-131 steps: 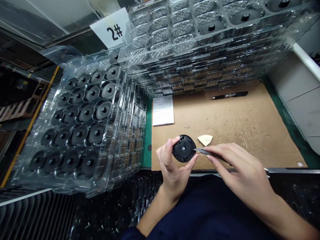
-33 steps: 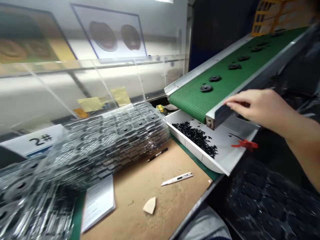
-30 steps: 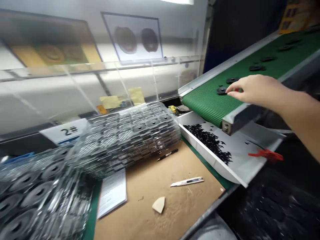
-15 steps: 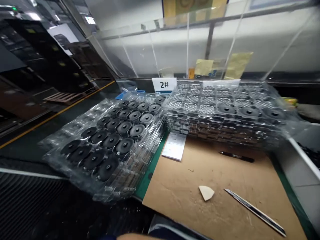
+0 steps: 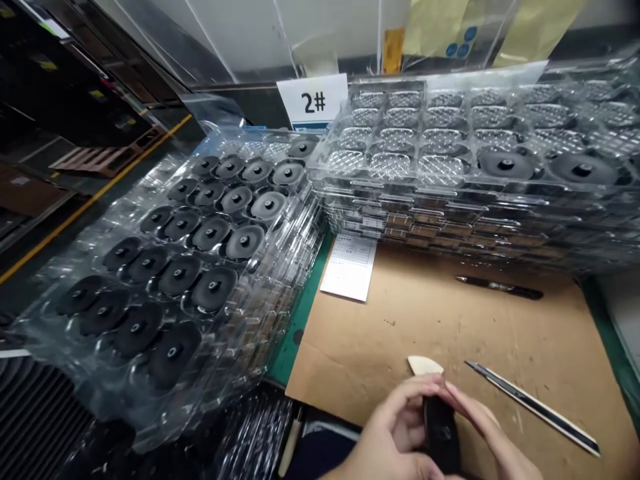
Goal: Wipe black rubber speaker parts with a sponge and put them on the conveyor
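At the bottom of the view my left hand [image 5: 393,433] and my right hand [image 5: 487,427] pinch a black plastic disc [image 5: 441,433], seen edge-on, and my fingers hide much of it. Just beyond my fingertips lies a cream triangular piece [image 5: 424,365] on the cardboard sheet [image 5: 500,333]. A utility knife [image 5: 533,408] with its blade out rests to the right of my right hand, apart from it. Farther up lies a black pen [image 5: 499,287].
A stack of clear trays [image 5: 295,227] holding black discs stands to the left, and a taller clear stack [image 5: 400,200] stands behind the cardboard. A paper sheet [image 5: 349,267] lies by a green mat edge. A "2#" card [image 5: 313,100] stands behind.
My view has swung from the green conveyor back down to the cardboard. My right hand has left the belt, and both hands now hold a black disc low in view.
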`<state>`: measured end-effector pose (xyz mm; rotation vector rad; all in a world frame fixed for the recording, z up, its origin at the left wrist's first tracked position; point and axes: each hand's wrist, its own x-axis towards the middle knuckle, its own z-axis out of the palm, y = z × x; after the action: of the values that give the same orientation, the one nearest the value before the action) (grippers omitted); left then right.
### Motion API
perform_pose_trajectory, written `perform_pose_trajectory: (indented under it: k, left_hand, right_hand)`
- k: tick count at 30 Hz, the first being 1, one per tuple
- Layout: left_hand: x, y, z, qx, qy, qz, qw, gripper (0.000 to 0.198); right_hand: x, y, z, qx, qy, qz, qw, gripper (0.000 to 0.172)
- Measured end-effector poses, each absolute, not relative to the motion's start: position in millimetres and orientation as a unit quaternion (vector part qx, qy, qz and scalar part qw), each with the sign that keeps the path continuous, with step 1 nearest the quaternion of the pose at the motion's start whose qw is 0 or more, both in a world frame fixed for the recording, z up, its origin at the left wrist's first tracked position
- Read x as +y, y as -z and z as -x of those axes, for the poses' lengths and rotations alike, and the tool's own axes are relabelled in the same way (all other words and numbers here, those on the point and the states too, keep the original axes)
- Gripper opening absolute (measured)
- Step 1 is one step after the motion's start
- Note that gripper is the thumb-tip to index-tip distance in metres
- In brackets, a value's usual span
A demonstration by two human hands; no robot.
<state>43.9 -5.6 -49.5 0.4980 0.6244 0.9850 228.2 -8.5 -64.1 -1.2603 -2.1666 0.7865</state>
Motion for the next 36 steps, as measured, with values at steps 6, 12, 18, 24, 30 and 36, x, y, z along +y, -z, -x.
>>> perform_pose_trajectory:
  k: [6, 12, 18, 24, 30, 36]
  left_hand:
    - [-5, 46, -26, 0.397, -0.494, -0.067, 0.771, 0.068]
    - [9, 54, -2, 0.393, -0.572, 0.021, 0.719, 0.058]
    - [22, 56, 3, 0.400, -0.588, -0.011, 0.703, 0.065]
    - [30, 74, -3, 0.412, -0.585, -0.046, 0.697, 0.065]
    - [32, 83, -7, 0.423, -0.582, -0.041, 0.694, 0.055]
    - [33, 82, -6, 0.439, -0.577, -0.036, 0.687, 0.056]
  right_hand:
    - [-4, 54, -184, -0.768, -0.303, 0.509, 0.243, 0.071]
    - [10, 81, -200, -0.754, -0.203, 0.602, 0.166, 0.047]
    - [30, 89, -194, -0.704, -0.306, 0.610, 0.196, 0.032]
    - [62, 63, -167, -0.661, -0.416, 0.586, 0.217, 0.024]
    - [72, 55, -136, -0.662, -0.445, 0.561, 0.221, 0.021]
    - [73, 51, -136, -0.661, -0.450, 0.561, 0.216, 0.022]
